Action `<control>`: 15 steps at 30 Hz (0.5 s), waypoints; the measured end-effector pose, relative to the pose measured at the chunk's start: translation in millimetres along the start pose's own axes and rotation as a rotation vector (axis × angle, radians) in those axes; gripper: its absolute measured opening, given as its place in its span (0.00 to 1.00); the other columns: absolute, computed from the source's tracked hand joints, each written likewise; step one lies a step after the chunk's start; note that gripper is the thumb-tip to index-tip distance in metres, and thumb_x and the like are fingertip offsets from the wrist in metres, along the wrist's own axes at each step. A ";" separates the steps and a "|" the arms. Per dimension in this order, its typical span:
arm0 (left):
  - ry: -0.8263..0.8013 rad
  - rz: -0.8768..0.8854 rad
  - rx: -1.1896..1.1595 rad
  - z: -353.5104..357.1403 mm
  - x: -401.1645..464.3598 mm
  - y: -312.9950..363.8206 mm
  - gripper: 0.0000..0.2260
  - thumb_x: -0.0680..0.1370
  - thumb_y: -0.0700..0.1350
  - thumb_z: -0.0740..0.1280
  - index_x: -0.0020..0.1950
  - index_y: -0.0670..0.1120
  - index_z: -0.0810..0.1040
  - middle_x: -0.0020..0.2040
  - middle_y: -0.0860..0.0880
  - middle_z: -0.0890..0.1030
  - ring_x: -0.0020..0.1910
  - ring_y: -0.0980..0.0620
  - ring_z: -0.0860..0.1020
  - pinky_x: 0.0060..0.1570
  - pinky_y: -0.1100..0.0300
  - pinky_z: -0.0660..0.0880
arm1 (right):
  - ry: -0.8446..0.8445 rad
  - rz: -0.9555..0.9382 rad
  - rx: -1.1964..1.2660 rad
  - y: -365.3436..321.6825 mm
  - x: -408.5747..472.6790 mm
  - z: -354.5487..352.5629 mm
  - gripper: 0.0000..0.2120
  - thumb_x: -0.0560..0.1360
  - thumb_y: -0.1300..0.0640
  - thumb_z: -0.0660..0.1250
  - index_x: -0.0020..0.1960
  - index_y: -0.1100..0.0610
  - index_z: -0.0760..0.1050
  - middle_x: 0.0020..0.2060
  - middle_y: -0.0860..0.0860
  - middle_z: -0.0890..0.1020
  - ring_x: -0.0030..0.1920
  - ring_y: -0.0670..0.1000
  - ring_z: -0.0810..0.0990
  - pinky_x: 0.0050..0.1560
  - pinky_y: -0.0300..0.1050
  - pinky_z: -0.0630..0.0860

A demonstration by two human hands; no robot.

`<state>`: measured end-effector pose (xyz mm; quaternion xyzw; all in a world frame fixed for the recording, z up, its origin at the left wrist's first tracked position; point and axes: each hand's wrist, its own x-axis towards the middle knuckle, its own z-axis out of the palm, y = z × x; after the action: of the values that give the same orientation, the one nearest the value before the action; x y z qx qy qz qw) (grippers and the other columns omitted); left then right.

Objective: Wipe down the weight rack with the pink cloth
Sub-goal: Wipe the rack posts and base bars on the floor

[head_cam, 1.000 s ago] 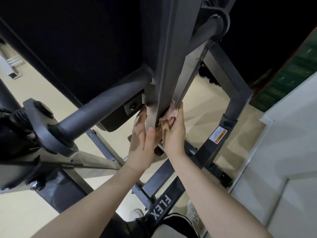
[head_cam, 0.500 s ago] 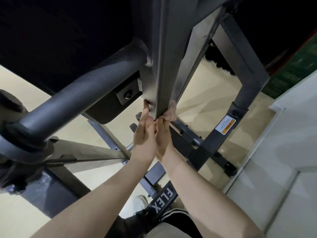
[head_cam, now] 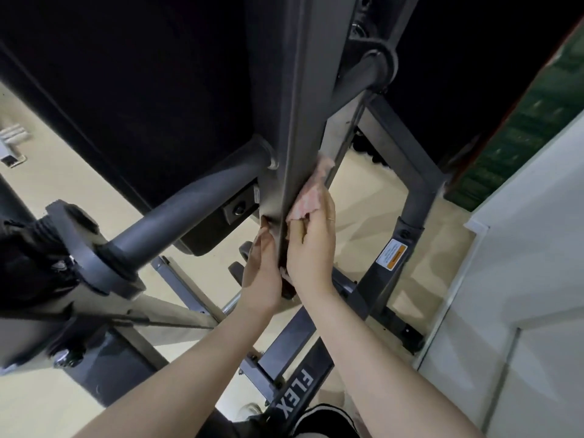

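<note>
Against the right face of the grey square steel upright of the weight rack, a crumpled pink cloth is pressed by the right hand. The fingers of that hand are extended and held close together, flat over the cloth, with a thin ring seen on one of them. On the opposite face of the same upright the left hand is laid, its fingers straight and together, the tips touching the metal just below a round grey weight peg. Only the post separates the two palms. A grey base beam lettered FLEX is seen below the forearms, over a cream floor. An orange and white warning label is fixed to the angled rear leg.
</note>
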<state>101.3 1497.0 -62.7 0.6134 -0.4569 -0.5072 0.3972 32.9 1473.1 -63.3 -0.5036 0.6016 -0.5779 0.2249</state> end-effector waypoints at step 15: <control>-0.137 0.471 0.120 -23.0 -36.3 34.0 0.18 0.80 0.58 0.43 0.70 0.65 0.53 0.70 0.71 0.58 0.69 0.71 0.58 0.69 0.70 0.56 | -0.075 -0.313 -0.239 -46.5 17.8 -19.4 0.38 0.78 0.63 0.56 0.71 0.37 0.34 0.74 0.48 0.50 0.74 0.49 0.53 0.71 0.52 0.63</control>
<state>116.1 1523.4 -17.1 0.4769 -0.6424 -0.4128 0.4353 25.5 1474.9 -10.4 -0.6352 0.5715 -0.5110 0.0934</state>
